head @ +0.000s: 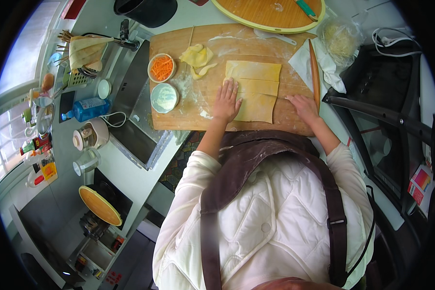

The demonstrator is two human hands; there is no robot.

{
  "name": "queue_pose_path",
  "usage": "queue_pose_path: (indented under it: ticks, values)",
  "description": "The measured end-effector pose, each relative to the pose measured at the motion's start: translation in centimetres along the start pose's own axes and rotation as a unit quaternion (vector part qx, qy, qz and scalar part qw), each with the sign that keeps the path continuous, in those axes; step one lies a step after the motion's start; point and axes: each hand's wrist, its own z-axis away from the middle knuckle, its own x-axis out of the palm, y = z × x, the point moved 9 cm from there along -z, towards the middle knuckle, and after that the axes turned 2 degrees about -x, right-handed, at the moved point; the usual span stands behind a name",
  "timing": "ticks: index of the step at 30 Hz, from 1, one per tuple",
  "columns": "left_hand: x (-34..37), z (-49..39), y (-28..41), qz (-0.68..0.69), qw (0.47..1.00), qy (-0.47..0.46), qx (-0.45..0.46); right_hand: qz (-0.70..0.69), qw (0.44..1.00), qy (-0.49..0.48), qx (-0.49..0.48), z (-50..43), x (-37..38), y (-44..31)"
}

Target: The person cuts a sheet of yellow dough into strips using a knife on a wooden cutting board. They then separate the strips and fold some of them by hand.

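Note:
A sheet of yellow dough (pixel 257 105), cut into several strips, lies on a floured wooden board (pixel 203 121). My left hand (pixel 226 99) rests flat on the left edge of the dough, palm down. My right hand (pixel 302 107) lies on the board to the right of the dough, fingertips down, holding nothing visible. Dough scraps (pixel 197 56) sit at the upper left. Beside them stand a bowl of shredded carrot (pixel 161 68) and a bowl of white flour (pixel 164 98). A wooden rolling pin (pixel 314 72) rests on a white cloth (pixel 333 74) at the board's right edge.
A round bamboo tray (pixel 261 14) holding a green-handled knife (pixel 306 9) overlaps the board's far edge, near a white plastic spoon (pixel 275 37). A bag of shredded food (pixel 340 40) lies at the far right. The metal sink (pixel 134 136) borders the left; a black-framed appliance (pixel 380 112) stands right.

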Motion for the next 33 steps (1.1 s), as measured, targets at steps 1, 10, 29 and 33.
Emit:
queue_pose_path:
  ticks: [1, 10, 29, 33]
  values:
    - [0.0, 0.0, 0.0, -0.001, 1.000, 0.000, 0.000, 0.002, 1.000, -0.009, 0.012, 0.3, 0.1, 0.4]
    - [0.1, -0.1, -0.1, 0.001, 1.000, 0.000, -0.001, 0.012, 0.999, -0.003, 0.043, 3.3, -0.8, 2.9]
    - [0.6, 4.1, 1.8, -0.034, 0.998, 0.012, 0.060, -0.055, 0.972, 0.095, 0.208, 7.0, -2.9, 3.0]
    - [0.7, 6.8, 2.1, -0.025, 0.996, 0.012, 0.086, -0.099, 0.972, 0.118, 0.178, 5.6, -2.6, 0.1]
